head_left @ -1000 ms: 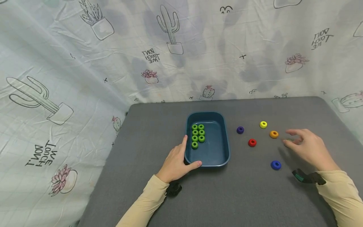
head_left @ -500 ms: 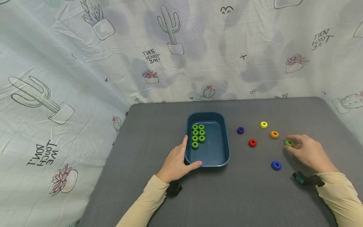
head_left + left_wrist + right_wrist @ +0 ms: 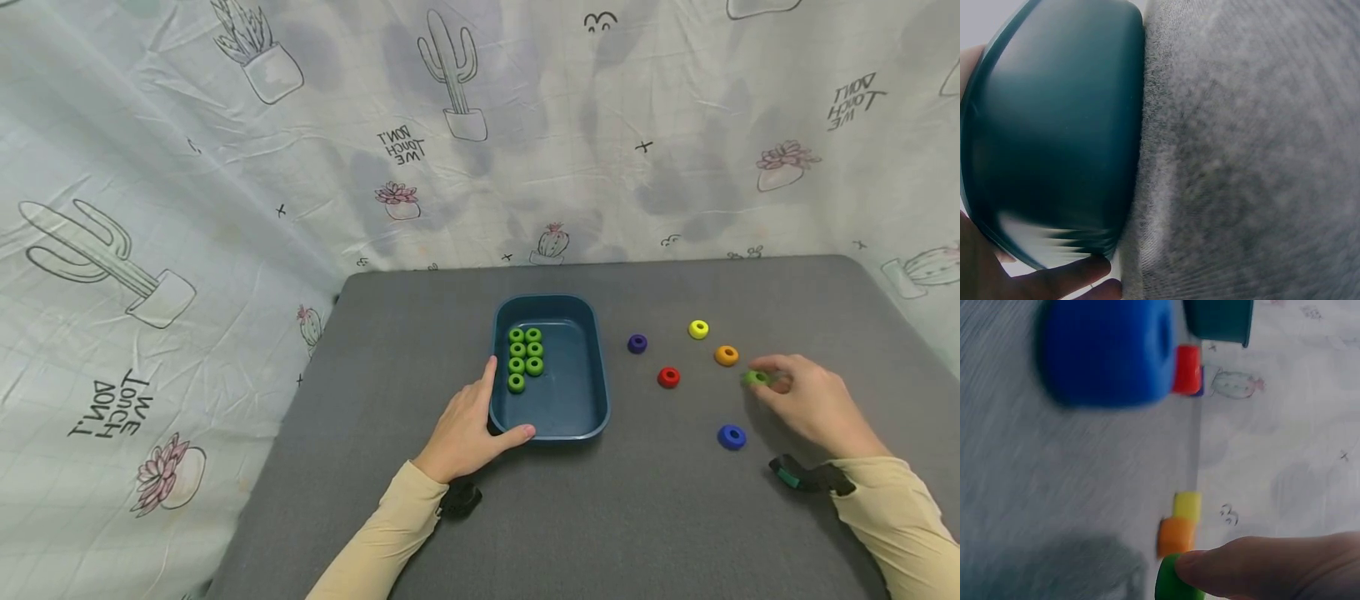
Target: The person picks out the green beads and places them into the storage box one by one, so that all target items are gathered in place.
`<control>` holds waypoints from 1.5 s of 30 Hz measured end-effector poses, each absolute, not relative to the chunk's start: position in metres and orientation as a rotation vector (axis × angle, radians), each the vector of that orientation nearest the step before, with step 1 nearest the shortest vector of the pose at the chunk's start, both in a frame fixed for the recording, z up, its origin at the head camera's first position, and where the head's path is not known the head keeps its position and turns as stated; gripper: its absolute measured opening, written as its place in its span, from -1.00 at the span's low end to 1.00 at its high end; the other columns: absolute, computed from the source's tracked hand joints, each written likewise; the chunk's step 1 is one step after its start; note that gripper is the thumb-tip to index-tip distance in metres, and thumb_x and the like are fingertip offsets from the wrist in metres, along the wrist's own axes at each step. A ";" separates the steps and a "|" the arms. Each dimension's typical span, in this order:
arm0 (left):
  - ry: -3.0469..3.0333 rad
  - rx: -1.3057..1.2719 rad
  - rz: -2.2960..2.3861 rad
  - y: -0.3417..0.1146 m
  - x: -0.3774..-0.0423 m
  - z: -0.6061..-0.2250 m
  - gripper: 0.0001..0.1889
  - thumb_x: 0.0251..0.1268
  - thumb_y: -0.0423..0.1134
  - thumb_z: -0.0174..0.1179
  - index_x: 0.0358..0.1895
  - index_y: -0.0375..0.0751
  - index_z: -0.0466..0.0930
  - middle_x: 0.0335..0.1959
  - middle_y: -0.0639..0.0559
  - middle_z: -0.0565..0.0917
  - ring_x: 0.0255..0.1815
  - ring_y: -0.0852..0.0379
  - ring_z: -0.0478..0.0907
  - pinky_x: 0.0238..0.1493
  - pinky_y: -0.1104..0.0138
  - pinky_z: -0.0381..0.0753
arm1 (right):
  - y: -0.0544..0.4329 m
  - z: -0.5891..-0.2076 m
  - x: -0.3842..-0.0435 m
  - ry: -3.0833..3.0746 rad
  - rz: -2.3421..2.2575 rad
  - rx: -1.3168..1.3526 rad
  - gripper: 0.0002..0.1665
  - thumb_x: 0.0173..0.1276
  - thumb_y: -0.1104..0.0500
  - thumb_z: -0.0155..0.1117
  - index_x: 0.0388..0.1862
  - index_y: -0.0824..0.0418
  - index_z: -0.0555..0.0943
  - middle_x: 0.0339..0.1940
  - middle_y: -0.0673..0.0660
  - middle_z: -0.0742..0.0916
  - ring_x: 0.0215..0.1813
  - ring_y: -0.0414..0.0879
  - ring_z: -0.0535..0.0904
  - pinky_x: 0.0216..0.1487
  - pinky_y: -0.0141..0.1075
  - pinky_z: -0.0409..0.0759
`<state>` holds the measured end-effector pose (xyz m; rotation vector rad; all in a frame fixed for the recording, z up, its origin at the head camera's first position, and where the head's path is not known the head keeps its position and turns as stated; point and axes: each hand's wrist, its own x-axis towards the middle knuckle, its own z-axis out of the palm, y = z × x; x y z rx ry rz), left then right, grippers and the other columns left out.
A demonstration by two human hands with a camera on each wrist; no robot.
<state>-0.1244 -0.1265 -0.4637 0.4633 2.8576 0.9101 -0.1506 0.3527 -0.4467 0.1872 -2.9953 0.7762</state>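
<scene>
My left hand (image 3: 465, 429) rests at the near left corner of a dark blue tray (image 3: 602, 367). Its fingers lie along the outer left wall and the thumb touches the front rim; the left wrist view shows straight fingers (image 3: 1063, 278) against the tray. Several green rings (image 3: 534, 366) stand in two columns in the left part of the tray. On the right, my right hand (image 3: 810, 404) pinches another green ring (image 3: 756, 378) between thumb and fingers. The right wrist view has one digit pressed on this green ring (image 3: 1175, 581); whether it touches the table is unclear.
Between tray and right hand, a purple ring (image 3: 637, 343), a red ring (image 3: 669, 377), a yellow ring (image 3: 698, 329) and an orange ring (image 3: 726, 356) lie on the grey table (image 3: 600, 517). A blue ring (image 3: 732, 437) sits nearer. A printed cloth (image 3: 525, 183) hangs behind.
The right hand's fingers have come together on the green ring, and both have shifted slightly left toward the orange ring. Left hand and tray hold still.
</scene>
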 end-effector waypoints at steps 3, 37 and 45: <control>2.858 0.458 0.910 -0.126 -0.124 -0.464 0.22 0.25 0.52 0.18 0.74 0.04 -0.32 0.67 -0.12 0.23 0.57 -0.21 0.32 0.51 -0.20 0.29 | 0.344 -0.442 -0.149 -2.966 0.777 0.212 -0.62 0.37 0.20 0.44 0.12 0.31 0.70 -0.11 0.41 0.74 -0.21 0.22 0.71 -0.35 0.03 0.59; 2.842 0.431 0.892 -0.126 -0.125 -0.461 0.23 0.25 0.52 0.18 0.73 0.11 -0.39 0.67 -0.11 0.21 0.60 -0.19 0.28 0.54 -0.18 0.25 | 0.198 -0.402 -0.146 -2.710 0.970 0.820 -0.62 0.26 0.33 0.54 0.06 0.14 0.74 -0.10 -0.03 0.72 -0.29 -0.30 0.58 -0.37 -0.38 0.56; 2.845 0.429 0.885 -0.125 -0.126 -0.460 0.22 0.25 0.55 0.16 0.73 0.11 -0.37 0.66 -0.13 0.24 0.58 -0.20 0.30 0.52 -0.20 0.28 | 0.163 -0.405 -0.153 -2.701 1.092 0.916 -0.64 0.30 0.30 0.53 0.07 0.13 0.74 -0.03 0.00 0.72 -0.24 -0.23 0.60 -0.31 -0.37 0.58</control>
